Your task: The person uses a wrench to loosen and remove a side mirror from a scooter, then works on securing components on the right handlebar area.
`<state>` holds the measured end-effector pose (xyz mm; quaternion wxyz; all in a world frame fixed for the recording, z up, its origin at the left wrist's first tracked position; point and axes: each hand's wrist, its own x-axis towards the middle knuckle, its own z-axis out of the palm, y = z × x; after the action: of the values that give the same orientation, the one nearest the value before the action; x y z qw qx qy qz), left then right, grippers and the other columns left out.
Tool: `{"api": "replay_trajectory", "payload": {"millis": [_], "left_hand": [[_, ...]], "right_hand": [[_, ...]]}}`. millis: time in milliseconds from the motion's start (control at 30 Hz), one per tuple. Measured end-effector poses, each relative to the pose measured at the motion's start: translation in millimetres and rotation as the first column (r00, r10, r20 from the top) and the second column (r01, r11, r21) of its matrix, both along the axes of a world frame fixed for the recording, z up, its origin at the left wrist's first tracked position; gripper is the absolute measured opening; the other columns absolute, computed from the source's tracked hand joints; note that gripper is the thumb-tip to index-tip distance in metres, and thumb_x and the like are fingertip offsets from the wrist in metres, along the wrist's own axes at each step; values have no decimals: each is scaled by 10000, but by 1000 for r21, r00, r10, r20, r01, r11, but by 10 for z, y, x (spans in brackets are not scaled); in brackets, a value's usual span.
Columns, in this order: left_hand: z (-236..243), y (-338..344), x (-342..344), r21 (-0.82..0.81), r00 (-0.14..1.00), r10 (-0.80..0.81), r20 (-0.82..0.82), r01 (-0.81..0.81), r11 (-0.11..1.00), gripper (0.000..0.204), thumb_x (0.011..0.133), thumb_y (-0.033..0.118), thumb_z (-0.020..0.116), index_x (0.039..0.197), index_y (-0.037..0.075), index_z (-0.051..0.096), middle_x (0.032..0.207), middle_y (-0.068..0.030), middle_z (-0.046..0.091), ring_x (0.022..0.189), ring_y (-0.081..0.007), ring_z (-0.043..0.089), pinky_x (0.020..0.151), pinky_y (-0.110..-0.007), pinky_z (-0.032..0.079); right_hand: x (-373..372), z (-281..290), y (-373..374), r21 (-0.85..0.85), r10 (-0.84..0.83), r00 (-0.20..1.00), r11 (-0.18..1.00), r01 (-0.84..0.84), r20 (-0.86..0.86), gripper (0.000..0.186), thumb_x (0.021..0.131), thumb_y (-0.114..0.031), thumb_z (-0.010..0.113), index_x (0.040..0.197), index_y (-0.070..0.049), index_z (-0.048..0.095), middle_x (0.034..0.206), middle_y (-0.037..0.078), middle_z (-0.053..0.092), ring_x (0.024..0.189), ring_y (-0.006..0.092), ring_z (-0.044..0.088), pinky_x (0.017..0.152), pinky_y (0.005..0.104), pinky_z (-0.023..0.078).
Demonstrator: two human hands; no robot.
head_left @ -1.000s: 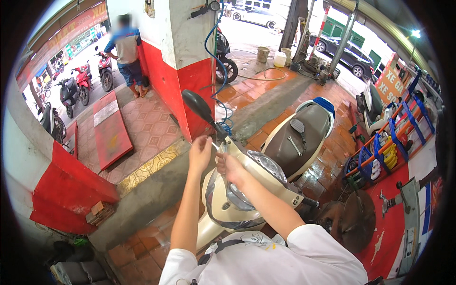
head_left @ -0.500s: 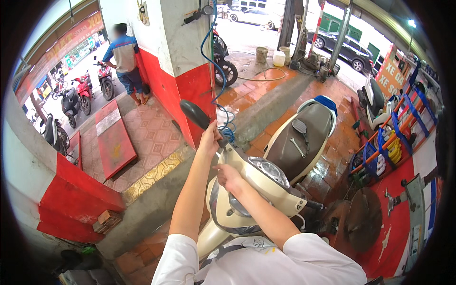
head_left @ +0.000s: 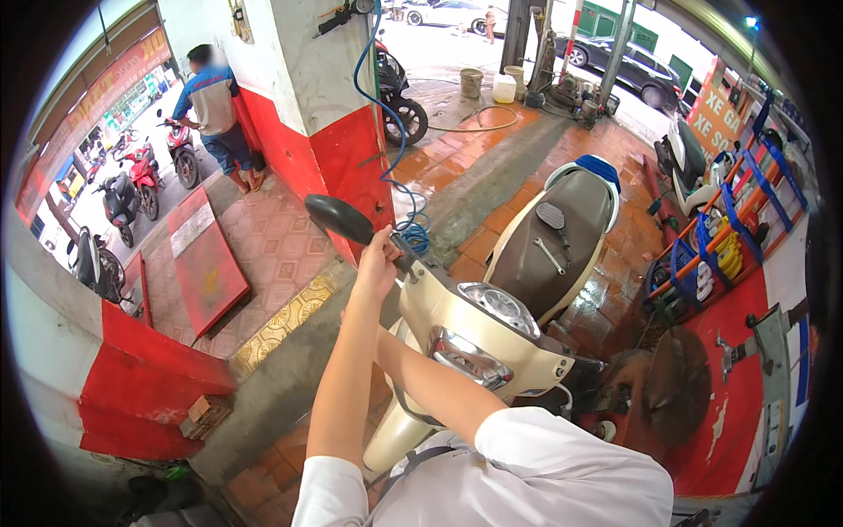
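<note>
A cream scooter point(head_left: 421, 303) stands in front of me, its headlight point(head_left: 496, 303) on the front. My left hand point(head_left: 378, 266) is closed around the stem of a black rear-view mirror point(head_left: 338, 218), close to where it meets the handlebar. Behind my left forearm passes my right hand point(head_left: 381, 344); most of it is hidden and its fingers cannot be read. On the brown scooter seat point(head_left: 518, 268) lie a combination wrench point(head_left: 551, 256) and a grey oval piece with a dark stem point(head_left: 551, 216), which looks like another mirror.
A red-and-white pillar point(head_left: 351, 158) with a blue hose point(head_left: 413, 233) rises beyond the mirror. A red ramp point(head_left: 209, 259) lies at left, near a person point(head_left: 211, 110) facing away. An orange-and-blue rack point(head_left: 733, 224) and a round dark metal disc point(head_left: 678, 386) are at right.
My right hand has moved left from beside the front panel to behind my left forearm. The mirror head has swung left and lower in view, my left hand still on its stem.
</note>
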<state>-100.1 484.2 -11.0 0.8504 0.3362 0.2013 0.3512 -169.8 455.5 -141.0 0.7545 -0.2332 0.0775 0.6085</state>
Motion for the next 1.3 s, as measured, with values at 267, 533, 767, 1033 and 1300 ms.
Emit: {"api": "replay_trajectory", "payload": {"millis": [267, 533, 767, 1033, 1300], "left_hand": [[-95, -91, -659, 639, 850, 226, -476, 157, 753, 371, 890, 294, 757, 1067, -14, 651, 943, -48, 680, 881, -114, 624, 743, -277, 480], [-173, -162, -81, 497, 942, 171, -289, -5, 868, 363, 1016, 319, 590, 1029, -34, 671, 880, -47, 699, 776, -102, 617, 703, -267, 489], [-18, -56, 352, 729, 802, 319, -505, 199, 655, 291, 949, 281, 647, 984, -7, 678, 787, -64, 687, 690, -124, 622, 649, -302, 499], [325, -926, 574, 912, 837, 422, -348, 198, 359, 336, 794, 321, 766, 871, 8, 669, 660, -120, 635, 610, -244, 629, 646, -354, 519], [-173, -668, 112, 326, 924, 380, 48, -374, 868, 364, 1018, 380, 582, 786, 116, 491, 727, 16, 497, 743, -115, 541, 832, -364, 492]], "right_hand": [[-67, -97, -99, -12, 437, 870, 895, -446, 231, 191, 1009, -319, 496, 898, -191, 584, 616, -45, 478, 476, 71, 443, 478, 310, 383], [885, 734, -1596, -546, 438, -326, 681, -488, 838, 370, 985, -367, 536, 1034, -39, 699, 892, 120, 693, 847, 238, 659, 766, 370, 514], [2154, 1736, -2442, -630, 565, -422, 776, -21, 709, 298, 930, -295, 577, 1031, -51, 715, 1019, 188, 705, 984, 323, 674, 866, 421, 508], [3122, 983, -1902, -51, 313, -633, 916, 397, 708, 309, 913, -292, 551, 1004, -35, 699, 1013, 232, 693, 1000, 413, 654, 903, 480, 511], [2742, 1353, -1190, -398, 572, -488, 816, 419, 659, 306, 944, -303, 536, 1028, -40, 669, 949, 240, 693, 959, 430, 652, 865, 512, 509]]}}
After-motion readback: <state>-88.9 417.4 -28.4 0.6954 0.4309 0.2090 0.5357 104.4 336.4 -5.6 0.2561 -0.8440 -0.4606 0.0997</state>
